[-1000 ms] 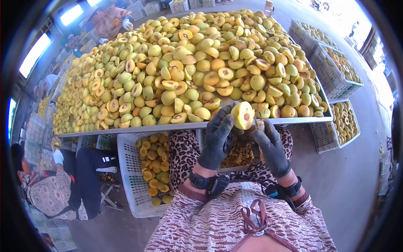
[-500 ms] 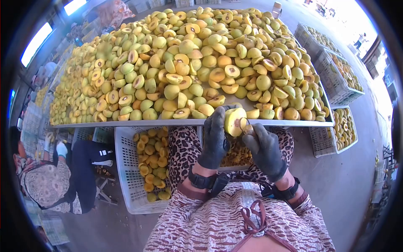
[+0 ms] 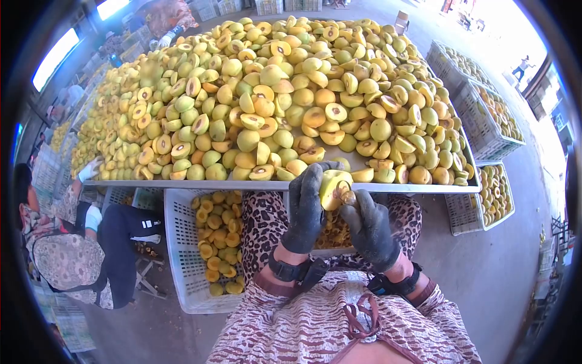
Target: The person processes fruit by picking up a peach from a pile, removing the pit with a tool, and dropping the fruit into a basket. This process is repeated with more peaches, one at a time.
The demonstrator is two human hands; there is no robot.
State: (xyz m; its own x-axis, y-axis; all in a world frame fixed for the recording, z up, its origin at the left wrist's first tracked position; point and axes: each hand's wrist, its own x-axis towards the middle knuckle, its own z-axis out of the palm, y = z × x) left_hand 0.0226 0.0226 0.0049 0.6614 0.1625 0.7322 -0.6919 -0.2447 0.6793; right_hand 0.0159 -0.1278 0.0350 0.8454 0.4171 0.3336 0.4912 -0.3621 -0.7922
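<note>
My left hand, in a dark glove, is closed around a yellow-green peach half just over the table's near edge. The cut face is turned toward my right hand, also gloved, whose thumb and fingers pinch together at the fruit's middle. A small brownish thing shows at those fingertips, against the cut face; I cannot tell whether it is a tool or the pit. Ahead of both hands, a big heap of halved peaches, many with brown pits, covers the metal-edged table.
A white crate of pitted halves stands left of my legs. Below my hands, brown pits lie in another container. More full crates line the right side. A seated co-worker is at the left, and another person stands beyond the heap.
The peach half has turned in my left hand, and my right fingers have shifted left and slightly down against it. The co-worker at left now reaches a gloved hand to the table edge.
</note>
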